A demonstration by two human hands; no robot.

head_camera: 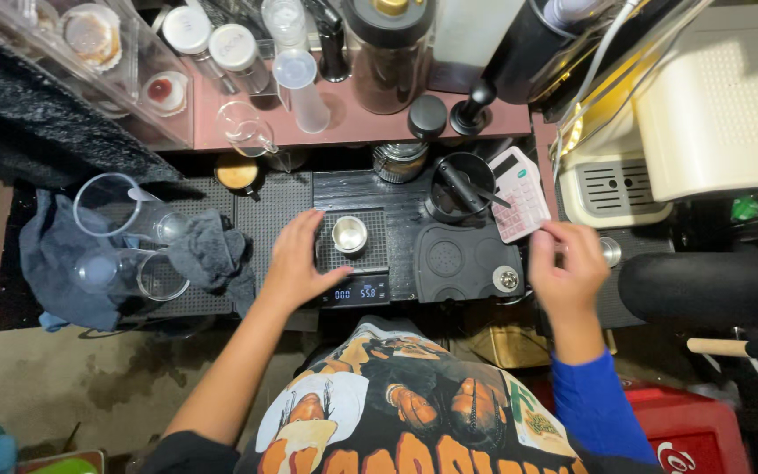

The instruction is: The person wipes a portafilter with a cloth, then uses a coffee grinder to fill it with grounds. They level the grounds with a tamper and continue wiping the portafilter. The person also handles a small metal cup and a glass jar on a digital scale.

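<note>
A small steel cup (349, 234) stands on a black digital scale (354, 266) with a lit display. My left hand (298, 262) rests with spread fingers on the scale's left edge, just beside the cup, holding nothing. My right hand (566, 264) hovers to the right, fingers curled near the lower corner of a white and pink calculator (520, 195); whether it grips the calculator is unclear. A black tamping mat (467, 262) lies between the two hands.
Clear plastic cups (121, 209) lie on blue and grey cloths (54, 254) at left. Behind the scale stand a black container with tools (460, 186), a tamper (473, 107), jars and a glass pitcher (246, 128). A cream machine (721, 105) fills the right.
</note>
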